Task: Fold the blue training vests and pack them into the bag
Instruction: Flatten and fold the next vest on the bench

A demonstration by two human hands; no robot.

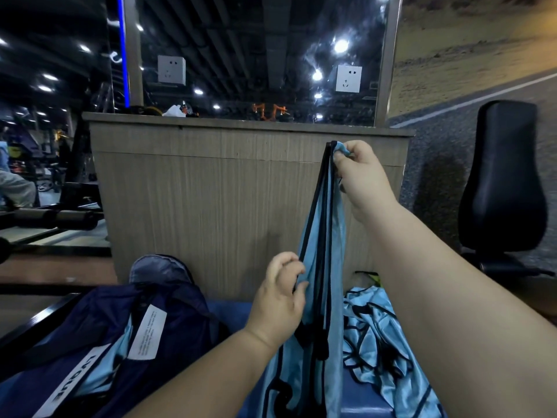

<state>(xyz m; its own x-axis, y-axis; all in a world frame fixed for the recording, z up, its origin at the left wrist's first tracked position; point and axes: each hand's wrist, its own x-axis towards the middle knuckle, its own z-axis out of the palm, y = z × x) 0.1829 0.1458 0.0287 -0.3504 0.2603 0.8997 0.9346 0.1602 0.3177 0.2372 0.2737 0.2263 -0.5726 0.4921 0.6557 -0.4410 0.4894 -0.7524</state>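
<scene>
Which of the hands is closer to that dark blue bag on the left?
Left. The left hand pinches the edge of the hanging vest low down, just right of the bag; the right hand holds the vest's top, higher up and farther right.

**Gym fittings around the work spot**

A wood-grain counter [211, 191] stands straight ahead, with small orange objects [269, 111] on its ledge. Above it, a glass panel [241, 49] carries a left wall socket [171, 70] and a right wall socket [348, 79]. A black padded seat [503, 182] stands at the right. Dark padded rollers [51, 218] lie at the left.
</scene>
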